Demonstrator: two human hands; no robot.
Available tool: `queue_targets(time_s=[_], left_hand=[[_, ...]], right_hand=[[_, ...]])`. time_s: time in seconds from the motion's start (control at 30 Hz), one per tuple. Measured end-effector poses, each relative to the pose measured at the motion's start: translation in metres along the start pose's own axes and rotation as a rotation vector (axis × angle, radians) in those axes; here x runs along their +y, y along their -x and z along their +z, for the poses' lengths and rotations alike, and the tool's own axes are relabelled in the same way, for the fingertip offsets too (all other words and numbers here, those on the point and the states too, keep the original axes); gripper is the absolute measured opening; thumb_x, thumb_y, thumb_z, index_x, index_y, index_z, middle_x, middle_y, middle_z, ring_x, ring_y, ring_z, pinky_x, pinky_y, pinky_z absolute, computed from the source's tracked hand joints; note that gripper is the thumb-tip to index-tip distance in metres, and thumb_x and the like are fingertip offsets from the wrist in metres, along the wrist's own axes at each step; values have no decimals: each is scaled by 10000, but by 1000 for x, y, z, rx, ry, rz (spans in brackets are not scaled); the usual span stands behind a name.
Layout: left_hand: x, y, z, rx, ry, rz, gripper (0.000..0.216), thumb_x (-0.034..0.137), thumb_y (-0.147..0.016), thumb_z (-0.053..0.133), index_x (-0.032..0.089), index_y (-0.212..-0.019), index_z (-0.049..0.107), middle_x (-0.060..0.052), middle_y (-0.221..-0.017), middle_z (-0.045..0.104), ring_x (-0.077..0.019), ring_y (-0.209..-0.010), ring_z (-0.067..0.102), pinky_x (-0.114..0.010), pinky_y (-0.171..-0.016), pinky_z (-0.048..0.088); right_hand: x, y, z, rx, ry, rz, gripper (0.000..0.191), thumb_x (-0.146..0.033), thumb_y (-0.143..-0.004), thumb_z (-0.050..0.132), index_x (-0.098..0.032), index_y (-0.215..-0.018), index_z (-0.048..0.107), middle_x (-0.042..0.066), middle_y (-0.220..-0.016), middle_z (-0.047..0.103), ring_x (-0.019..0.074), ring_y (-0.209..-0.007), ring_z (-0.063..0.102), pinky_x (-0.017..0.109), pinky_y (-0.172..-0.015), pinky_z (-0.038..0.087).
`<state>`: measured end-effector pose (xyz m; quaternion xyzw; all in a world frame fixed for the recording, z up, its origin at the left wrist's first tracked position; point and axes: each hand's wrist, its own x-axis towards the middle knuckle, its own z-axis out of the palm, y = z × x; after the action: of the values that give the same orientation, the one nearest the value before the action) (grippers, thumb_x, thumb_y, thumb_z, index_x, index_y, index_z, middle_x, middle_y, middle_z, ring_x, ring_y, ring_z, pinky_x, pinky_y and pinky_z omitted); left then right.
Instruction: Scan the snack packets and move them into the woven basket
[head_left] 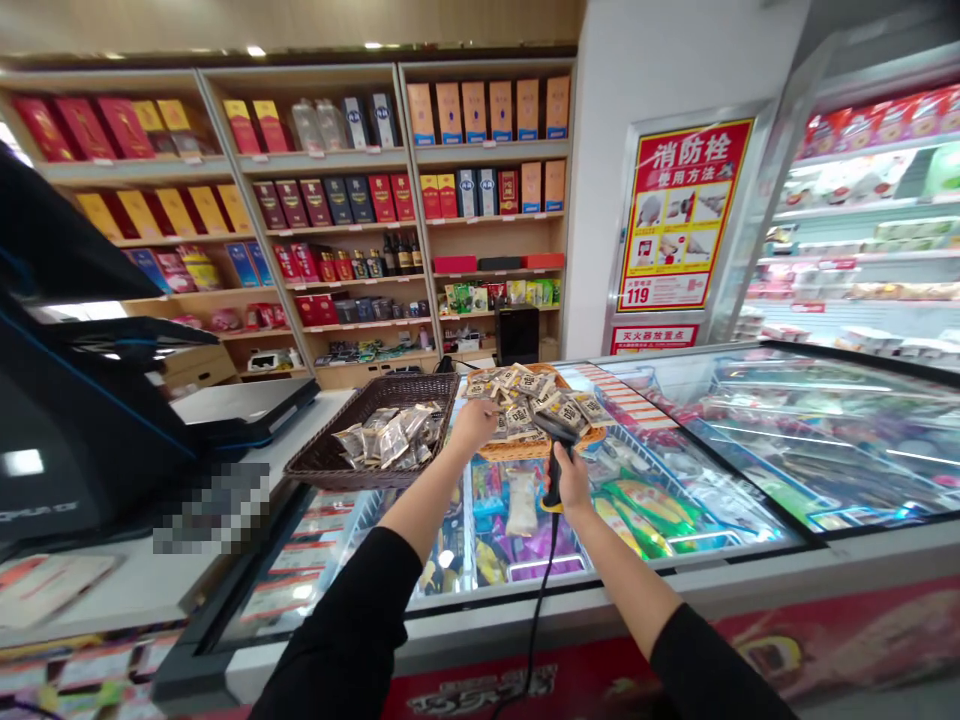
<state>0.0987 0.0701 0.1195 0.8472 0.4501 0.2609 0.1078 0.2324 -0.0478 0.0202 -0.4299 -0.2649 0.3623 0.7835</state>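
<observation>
My right hand [571, 478] is wrapped round the handle of a black barcode scanner [556, 430] with a yellow patch at its base. The scanner's head points toward a tan woven basket [517, 452] heaped with small beige printed packets [517, 415]. At the left side of that heap is my left hand [475, 424], its fingers pressed together against the packets. Whether a packet is pinched between them is hidden. Just left of it stands a dark brown woven basket [319, 462] holding several shiny packets [397, 435]. A black cable [541, 590] hangs from the scanner.
Both baskets rest on the glass top of a chest freezer [720, 555] with packaged goods inside. To the left are a black checkout machine [82, 420] and a flat weighing scale [240, 405]. Shelves of boxes [337, 200] line the back wall; a refrigerated display [862, 230] stands right.
</observation>
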Motion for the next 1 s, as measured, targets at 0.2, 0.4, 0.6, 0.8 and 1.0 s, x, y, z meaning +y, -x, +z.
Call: queue_targets(time_s=[0.2,0.4,0.6,0.8,1.0], left_hand=[[34,-28,59,-68,-41,-14,233,282,-798,615,154,-965,714,-122,-1071,690,-243,-1054,615,-302,-926,446],[42,-42,77,-117,-196,-216,664,525,-724,677,80,-1203,560,-247,-1291,556,-347,-1253,493,-387,-1026,376],[28,-37,60,-166,-196,-303,701,360,-644,743,108,-1253,504,-220,-1216,616,-340,-1136,590,-340,-879,470],[-3,-24,28,-53,-168,-178,177,242,-780,603,163,-914,688,-134,-972,710,-253,-964,654,-265,-750,459],[-44,-4,-7,147,334,-263,281,418,-767,636,158,-805,734,-12,-661,663,-179,-719,621,-231,-617,417]], right_hand=[[1,-6,-23,0,52,-41,450,-615,-699,685,-221,-647,473,-54,-478,520,105,-306,433,228,-281,316],[6,-6,-25,-6,-11,-25,444,-619,-707,663,-224,-684,462,-60,-495,525,95,-306,430,218,-280,331],[5,-5,-25,-2,-51,0,477,-641,-671,686,-220,-696,464,-60,-507,530,87,-317,436,201,-290,342],[3,6,-16,-25,54,-44,458,-630,-699,671,-221,-695,464,-64,-503,514,89,-323,440,202,-299,339],[6,26,13,-170,187,-130,398,-593,-791,604,-225,-717,472,-80,-479,482,84,-322,408,200,-319,328]])
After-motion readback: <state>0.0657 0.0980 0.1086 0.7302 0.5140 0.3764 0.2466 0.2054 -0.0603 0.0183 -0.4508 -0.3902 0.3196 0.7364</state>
